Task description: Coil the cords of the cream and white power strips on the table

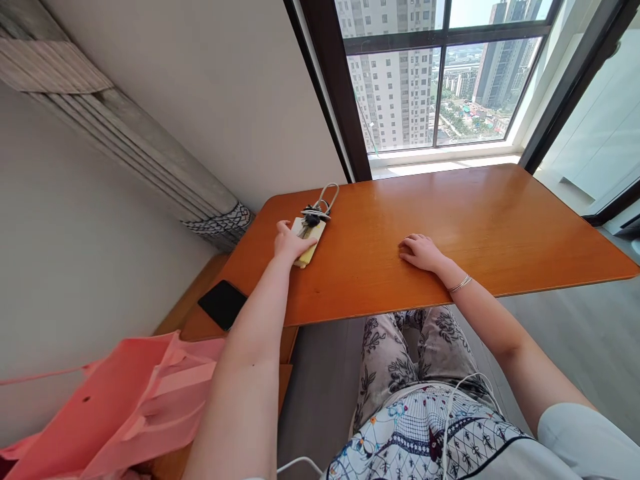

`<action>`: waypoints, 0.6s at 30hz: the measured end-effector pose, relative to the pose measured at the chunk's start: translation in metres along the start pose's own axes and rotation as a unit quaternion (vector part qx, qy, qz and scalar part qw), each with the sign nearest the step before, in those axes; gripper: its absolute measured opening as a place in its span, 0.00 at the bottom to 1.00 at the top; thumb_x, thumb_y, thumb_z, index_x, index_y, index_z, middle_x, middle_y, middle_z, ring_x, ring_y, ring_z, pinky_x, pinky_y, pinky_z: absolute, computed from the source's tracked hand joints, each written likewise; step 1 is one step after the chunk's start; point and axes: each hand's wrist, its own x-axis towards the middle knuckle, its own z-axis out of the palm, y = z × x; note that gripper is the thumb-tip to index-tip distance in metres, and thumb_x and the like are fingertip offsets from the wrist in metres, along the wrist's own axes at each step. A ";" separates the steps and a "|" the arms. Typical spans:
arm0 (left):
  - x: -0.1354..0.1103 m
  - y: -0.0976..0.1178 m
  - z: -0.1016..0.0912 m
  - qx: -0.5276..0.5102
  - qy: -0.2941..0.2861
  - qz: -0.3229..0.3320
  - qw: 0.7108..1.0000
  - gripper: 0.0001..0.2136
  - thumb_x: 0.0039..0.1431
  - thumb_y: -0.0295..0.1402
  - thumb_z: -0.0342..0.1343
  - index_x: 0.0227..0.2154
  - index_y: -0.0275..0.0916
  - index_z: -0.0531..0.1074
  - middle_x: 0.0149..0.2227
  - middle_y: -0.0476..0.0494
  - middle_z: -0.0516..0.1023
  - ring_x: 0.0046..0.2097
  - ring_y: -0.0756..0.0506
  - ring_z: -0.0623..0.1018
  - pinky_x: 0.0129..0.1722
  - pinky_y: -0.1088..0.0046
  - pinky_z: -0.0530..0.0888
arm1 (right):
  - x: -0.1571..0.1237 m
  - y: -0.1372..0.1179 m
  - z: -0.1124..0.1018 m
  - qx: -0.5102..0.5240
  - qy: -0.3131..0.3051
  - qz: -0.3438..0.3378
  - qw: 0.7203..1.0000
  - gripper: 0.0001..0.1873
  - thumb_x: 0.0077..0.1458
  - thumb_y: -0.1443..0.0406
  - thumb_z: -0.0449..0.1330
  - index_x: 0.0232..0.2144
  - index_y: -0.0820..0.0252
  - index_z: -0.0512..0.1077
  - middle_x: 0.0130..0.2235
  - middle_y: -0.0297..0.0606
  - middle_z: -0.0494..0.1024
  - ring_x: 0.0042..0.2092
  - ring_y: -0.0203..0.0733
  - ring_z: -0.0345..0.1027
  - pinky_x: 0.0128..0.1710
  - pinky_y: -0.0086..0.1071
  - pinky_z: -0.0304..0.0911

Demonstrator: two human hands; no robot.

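Note:
My left hand (290,244) reaches to the far left of the wooden table (480,220) and closes over the near end of a pale yellow card-like object (314,235). On that object lies a bunch of dark keys (312,216) with a grey cable loop (328,196) behind them. My right hand (421,252) rests palm down on the table's middle, fingers loosely curled and holding nothing. A thin bracelet (461,284) sits on its wrist.
A black phone (223,303) lies on a lower wooden surface at the left. A pink fabric bag (125,407) fills the lower left corner. A folded grey curtain (150,160) leans on the wall. Behind the table stands a large window (430,87).

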 end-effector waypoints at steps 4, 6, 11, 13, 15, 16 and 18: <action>-0.013 0.028 0.006 -0.047 -0.051 0.058 0.996 0.32 0.41 0.34 0.65 0.53 0.37 0.65 0.48 0.37 0.79 0.51 0.38 0.79 0.53 0.63 0.74 | 0.002 0.003 0.003 0.055 0.033 0.017 0.998 0.20 0.62 0.60 0.60 0.55 0.58 0.71 0.56 0.48 0.74 0.60 0.53 0.66 0.61 0.48 0.60; -0.025 0.044 0.009 -0.044 -0.076 0.130 0.988 0.24 0.41 0.32 0.64 0.45 0.38 0.73 0.45 0.40 0.80 0.47 0.40 0.80 0.51 0.66 0.75 | 0.003 0.005 0.005 0.096 0.057 0.027 0.993 0.22 0.61 0.61 0.60 0.57 0.60 0.69 0.57 0.49 0.73 0.60 0.52 0.66 0.63 0.47 0.60; -0.070 0.084 0.024 -0.048 -0.152 0.240 0.957 0.12 0.49 0.32 0.55 0.35 0.41 0.81 0.34 0.44 0.82 0.41 0.40 0.81 0.47 0.65 0.76 | 0.006 0.011 0.008 0.185 0.111 0.057 0.975 0.23 0.61 0.62 0.59 0.58 0.58 0.67 0.60 0.48 0.70 0.60 0.48 0.67 0.62 0.45 0.63; -0.087 0.095 0.031 -0.018 -0.152 0.310 0.938 0.12 0.51 0.32 0.55 0.37 0.42 0.81 0.38 0.43 0.83 0.45 0.38 0.81 0.54 0.59 0.73 | 0.006 0.012 0.008 0.191 0.111 0.066 0.973 0.23 0.61 0.62 0.59 0.58 0.59 0.67 0.60 0.49 0.70 0.60 0.47 0.68 0.62 0.44 0.63; -0.098 0.101 0.037 0.007 -0.100 0.359 0.928 0.12 0.54 0.32 0.55 0.39 0.42 0.80 0.48 0.41 0.82 0.53 0.35 0.78 0.62 0.51 0.66 | 0.006 0.011 0.008 0.184 0.105 0.066 0.975 0.24 0.60 0.62 0.59 0.58 0.59 0.67 0.59 0.49 0.70 0.60 0.47 0.67 0.63 0.44 0.62; -0.100 0.102 0.038 0.009 -0.067 0.364 0.929 0.12 0.55 0.32 0.55 0.41 0.42 0.79 0.53 0.40 0.80 0.57 0.34 0.76 0.64 0.48 0.63 | 0.006 0.011 0.007 0.180 0.103 0.063 0.976 0.24 0.60 0.63 0.59 0.58 0.59 0.67 0.60 0.49 0.70 0.61 0.47 0.67 0.63 0.44 0.62; -0.096 0.098 0.038 -0.007 -0.009 0.335 0.942 0.14 0.57 0.33 0.56 0.46 0.42 0.76 0.61 0.38 0.73 0.62 0.32 0.71 0.65 0.46 0.61 | 0.005 0.010 0.007 0.171 0.099 0.055 0.979 0.24 0.60 0.63 0.59 0.58 0.59 0.67 0.60 0.49 0.70 0.61 0.47 0.66 0.63 0.44 0.62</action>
